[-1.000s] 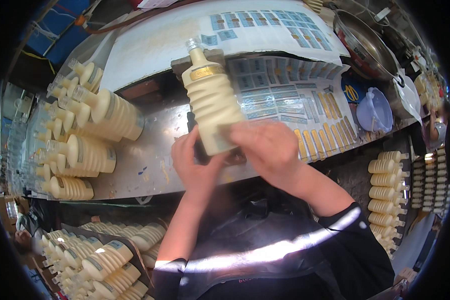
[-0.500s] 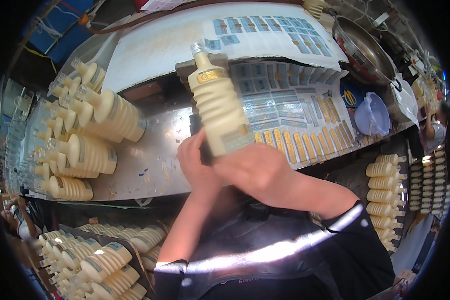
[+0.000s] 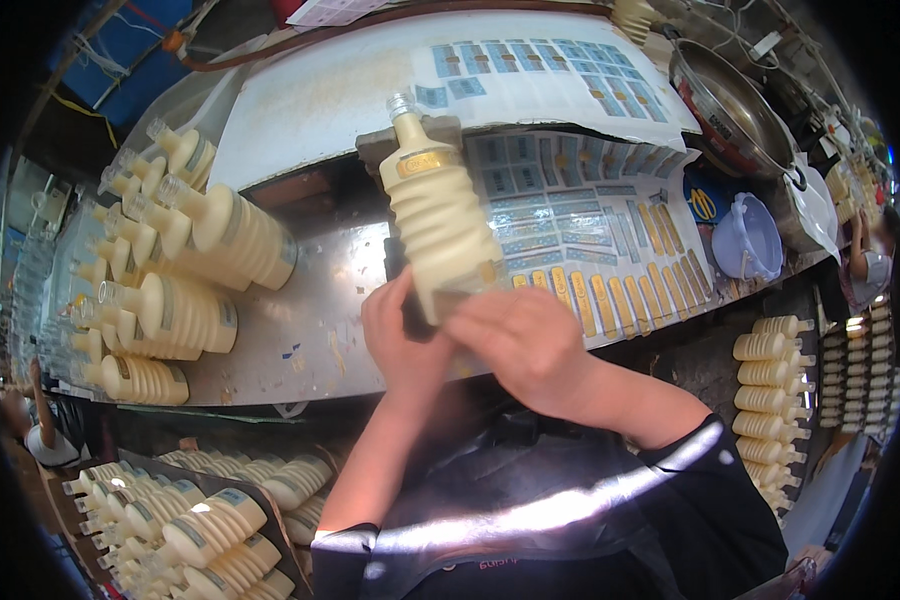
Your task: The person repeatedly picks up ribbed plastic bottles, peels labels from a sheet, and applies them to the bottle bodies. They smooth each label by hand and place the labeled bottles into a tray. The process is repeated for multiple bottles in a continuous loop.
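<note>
A cream bottle (image 3: 445, 225) with a ribbed body and a clear neck leans away from me, its neck over a brown block (image 3: 375, 152). A gold label sits on its shoulder. At its base, my left hand (image 3: 398, 325) is closed around the lower left side, thumb up along it. My right hand (image 3: 525, 345) has its fingers bunched together, pressing a bluish-grey label (image 3: 460, 298) against the bottle's lower end. Those fingers partly cover the label, and the palm side is hidden.
Sheets of blue labels (image 3: 555, 215) and gold labels (image 3: 610, 305) lie right of the bottle. Filled bottles (image 3: 235, 235) crowd the table's left; more stand in a crate (image 3: 210, 525) below and in a row (image 3: 760, 400) at right. A lilac bucket (image 3: 745, 240) and a pan (image 3: 725, 95) stand at right.
My right hand has drawn its fingers together at the bottle's lower end, over the label. The bottle and my left hand have hardly moved.
</note>
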`<action>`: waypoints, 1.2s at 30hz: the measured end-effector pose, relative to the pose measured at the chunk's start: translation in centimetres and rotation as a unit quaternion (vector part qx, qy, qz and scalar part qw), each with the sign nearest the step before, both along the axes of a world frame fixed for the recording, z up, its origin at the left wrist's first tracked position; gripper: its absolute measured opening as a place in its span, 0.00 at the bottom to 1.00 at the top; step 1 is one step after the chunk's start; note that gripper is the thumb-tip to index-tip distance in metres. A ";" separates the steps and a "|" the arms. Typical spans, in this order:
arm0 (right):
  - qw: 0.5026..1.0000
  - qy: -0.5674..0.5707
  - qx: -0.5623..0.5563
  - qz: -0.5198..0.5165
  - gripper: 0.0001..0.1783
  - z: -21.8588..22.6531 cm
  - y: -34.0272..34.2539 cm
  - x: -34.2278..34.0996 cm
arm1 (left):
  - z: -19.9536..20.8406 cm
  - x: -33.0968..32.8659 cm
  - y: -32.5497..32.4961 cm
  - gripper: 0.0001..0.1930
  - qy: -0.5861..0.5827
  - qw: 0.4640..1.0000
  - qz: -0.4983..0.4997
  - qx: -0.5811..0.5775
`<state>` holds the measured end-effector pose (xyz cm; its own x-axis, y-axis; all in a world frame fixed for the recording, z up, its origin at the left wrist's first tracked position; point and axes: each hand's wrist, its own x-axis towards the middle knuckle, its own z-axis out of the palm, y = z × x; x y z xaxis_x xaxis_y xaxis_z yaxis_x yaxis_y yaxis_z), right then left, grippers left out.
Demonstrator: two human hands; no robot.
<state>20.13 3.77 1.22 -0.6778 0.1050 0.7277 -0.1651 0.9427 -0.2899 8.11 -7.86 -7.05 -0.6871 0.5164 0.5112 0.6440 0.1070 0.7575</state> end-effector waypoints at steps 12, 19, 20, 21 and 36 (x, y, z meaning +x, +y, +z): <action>0.922 -0.192 -0.288 -0.174 0.14 1.3 -0.6 -0.2 | -0.1 -0.1 -0.2 0.39 -0.055 0.998 -0.024 0.000; 0.882 -0.246 -0.349 -0.199 0.15 -1.1 2.0 1.0 | -1.1 -1.2 -0.9 0.40 -0.108 0.991 -0.080 0.007; 0.879 -0.233 -0.369 -0.192 0.16 -1.1 1.7 1.1 | -1.4 -1.3 -0.7 0.39 -0.144 0.986 -0.079 0.025; 0.876 -0.219 -0.389 -0.185 0.16 -0.7 1.1 1.0 | -1.4 -1.4 -0.4 0.39 -0.180 0.980 -0.078 0.043; 0.830 -0.137 -0.507 -0.186 0.19 -8.4 2.7 2.3 | -2.3 -0.9 0.7 0.29 -0.300 0.946 -0.083 0.090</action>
